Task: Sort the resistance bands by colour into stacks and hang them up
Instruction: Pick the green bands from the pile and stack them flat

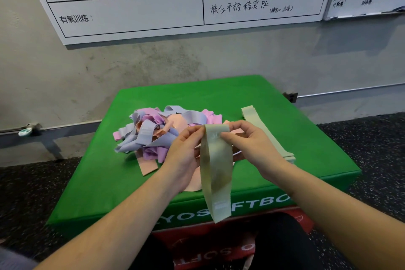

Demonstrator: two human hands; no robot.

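Both hands (pixel 186 151) (pixel 252 144) pinch a pale green band's (pixel 215 173) top edge, fingers curled — sorting is under way. Next, it probably joins the green band (pixel 263 129) near the box's (pixel 109 182) right edge — the pile (pixel 157 131) waits.

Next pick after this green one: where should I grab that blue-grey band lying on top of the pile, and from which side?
Pinch the blue-grey band at its raised loop on the pile's near-left, coming from above with the left hand. That fold stands free of the pink bands, so probably less tangling.

Held band (pixel 215 173): thin, matt, rubbery, slightly translucent. Pile (pixel 160 131): same smooth matt elastic. Box (pixel 92 182): green vinyl-like cover, faint sheen, smooth. Wall (pixel 109 72): rough, mottled concrete. Whiteboard (pixel 131 13): glossy. Floor (pixel 26 193): dark, speckled, grainy rubber.
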